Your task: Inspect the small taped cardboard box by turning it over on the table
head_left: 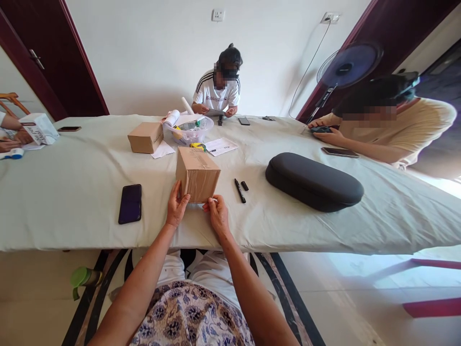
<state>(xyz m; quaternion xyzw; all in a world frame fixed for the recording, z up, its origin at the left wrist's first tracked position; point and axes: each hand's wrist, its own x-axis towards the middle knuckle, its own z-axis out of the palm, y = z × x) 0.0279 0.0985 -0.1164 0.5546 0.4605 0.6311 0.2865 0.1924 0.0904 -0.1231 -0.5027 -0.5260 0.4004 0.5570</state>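
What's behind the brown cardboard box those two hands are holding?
Behind the brown cardboard box, you can see a small yellow object, a white sheet of paper and a round, see-through plastic basin. The box hides the spot right behind it, so I can't tell what's there.

A long black case [314, 181] lies on the right half of the worktop [79, 187], between the far and near edges. A dark phone [130, 204] rests nearer the near edge, left of the middle. Toward the far edge stands a pale plastic tub [190, 139] (filled to the rim with odds and ends), and a person in a white shirt [218, 96] sits beyond that edge. A white printed box [39, 129] stands by the far edge, well to the left; a standing fan [345, 68] rises behind it, well to the right.
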